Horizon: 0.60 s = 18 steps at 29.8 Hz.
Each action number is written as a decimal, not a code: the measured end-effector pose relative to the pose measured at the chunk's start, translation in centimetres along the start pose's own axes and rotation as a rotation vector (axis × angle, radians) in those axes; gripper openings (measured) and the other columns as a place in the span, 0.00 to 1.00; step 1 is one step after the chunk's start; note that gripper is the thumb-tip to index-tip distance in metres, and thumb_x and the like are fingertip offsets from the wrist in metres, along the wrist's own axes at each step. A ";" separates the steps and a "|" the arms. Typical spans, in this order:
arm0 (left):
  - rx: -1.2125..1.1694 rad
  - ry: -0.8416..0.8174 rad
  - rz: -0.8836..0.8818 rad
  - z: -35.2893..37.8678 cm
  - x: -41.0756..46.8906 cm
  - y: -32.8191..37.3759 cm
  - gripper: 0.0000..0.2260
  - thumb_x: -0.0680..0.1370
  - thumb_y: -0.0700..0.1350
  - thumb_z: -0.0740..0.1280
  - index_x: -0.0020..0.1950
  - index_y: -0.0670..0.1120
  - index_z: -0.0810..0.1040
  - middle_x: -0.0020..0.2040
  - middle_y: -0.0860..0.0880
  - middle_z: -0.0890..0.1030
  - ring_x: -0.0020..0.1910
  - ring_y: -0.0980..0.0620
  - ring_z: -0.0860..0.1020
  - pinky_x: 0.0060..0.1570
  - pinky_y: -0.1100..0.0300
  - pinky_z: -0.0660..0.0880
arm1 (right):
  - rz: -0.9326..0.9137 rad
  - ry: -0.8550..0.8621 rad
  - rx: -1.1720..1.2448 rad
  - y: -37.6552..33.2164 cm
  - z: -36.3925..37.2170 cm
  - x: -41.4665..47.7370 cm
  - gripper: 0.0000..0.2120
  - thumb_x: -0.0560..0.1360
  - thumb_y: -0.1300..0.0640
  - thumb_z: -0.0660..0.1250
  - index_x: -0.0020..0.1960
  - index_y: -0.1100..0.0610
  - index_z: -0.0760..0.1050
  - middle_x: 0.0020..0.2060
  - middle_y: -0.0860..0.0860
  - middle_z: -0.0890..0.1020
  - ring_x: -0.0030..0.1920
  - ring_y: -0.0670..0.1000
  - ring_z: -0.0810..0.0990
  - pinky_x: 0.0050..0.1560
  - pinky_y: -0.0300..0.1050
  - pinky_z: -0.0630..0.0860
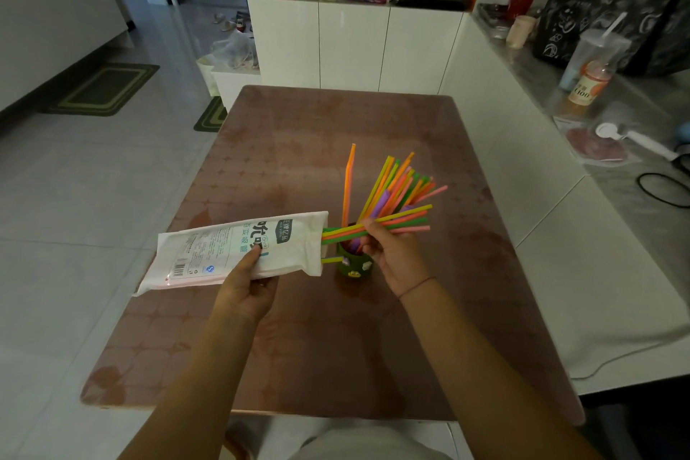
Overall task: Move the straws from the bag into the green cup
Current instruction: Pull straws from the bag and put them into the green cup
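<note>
Straws (377, 228) half out of the bag (239, 246), just above the green cup (353, 261).
Right hand (392, 254) pinches the light, stiff, slippery bundle mid-length; left hand (246, 288) grips the bag beside the cup on the counter (298, 146).

A home: white cabinets (354, 45), floor mats (104, 88), cluttered counter (634, 112).

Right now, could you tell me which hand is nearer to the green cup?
The right hand. It sits just beside and above the green cup, gripping a bundle of straws over it. The left hand is farther left, holding the bag.
</note>
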<state>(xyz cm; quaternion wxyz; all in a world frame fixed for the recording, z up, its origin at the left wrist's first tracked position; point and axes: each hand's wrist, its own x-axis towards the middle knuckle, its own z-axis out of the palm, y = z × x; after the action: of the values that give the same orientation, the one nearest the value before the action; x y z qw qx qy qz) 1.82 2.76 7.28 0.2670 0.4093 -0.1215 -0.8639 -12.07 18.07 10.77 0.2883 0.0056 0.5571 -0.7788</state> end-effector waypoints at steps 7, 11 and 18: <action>-0.092 0.103 0.002 -1.6 0.9 2.3 0.15 0.74 0.35 0.70 0.59 0.47 0.76 0.40 0.48 0.86 0.43 0.51 0.83 0.29 0.54 0.81 | -0.120 0.156 -0.136 -4.0 -3.6 1.4 0.07 0.74 0.65 0.66 0.37 0.59 0.77 0.19 0.47 0.79 0.20 0.41 0.75 0.22 0.33 0.72; -0.100 0.110 -0.003 -1.8 1.4 2.3 0.12 0.75 0.36 0.70 0.56 0.46 0.76 0.38 0.48 0.86 0.44 0.51 0.83 0.31 0.54 0.82 | -0.196 0.232 -0.261 -6.0 -5.2 1.4 0.10 0.74 0.65 0.66 0.34 0.59 0.75 0.17 0.47 0.77 0.18 0.42 0.74 0.20 0.33 0.72; -0.073 0.074 -0.002 -1.1 1.6 1.5 0.10 0.75 0.35 0.69 0.53 0.46 0.76 0.36 0.48 0.86 0.45 0.51 0.83 0.31 0.54 0.82 | -0.312 0.344 -0.470 -7.7 -6.0 1.4 0.11 0.73 0.64 0.67 0.32 0.63 0.75 0.15 0.47 0.76 0.16 0.44 0.74 0.21 0.36 0.76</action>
<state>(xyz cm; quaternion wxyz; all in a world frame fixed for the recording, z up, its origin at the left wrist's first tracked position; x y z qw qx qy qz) 2.38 0.61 6.17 0.2854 0.4311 -0.0796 -0.8523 -18.65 24.34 14.68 0.0607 -0.0153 0.7563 -0.6512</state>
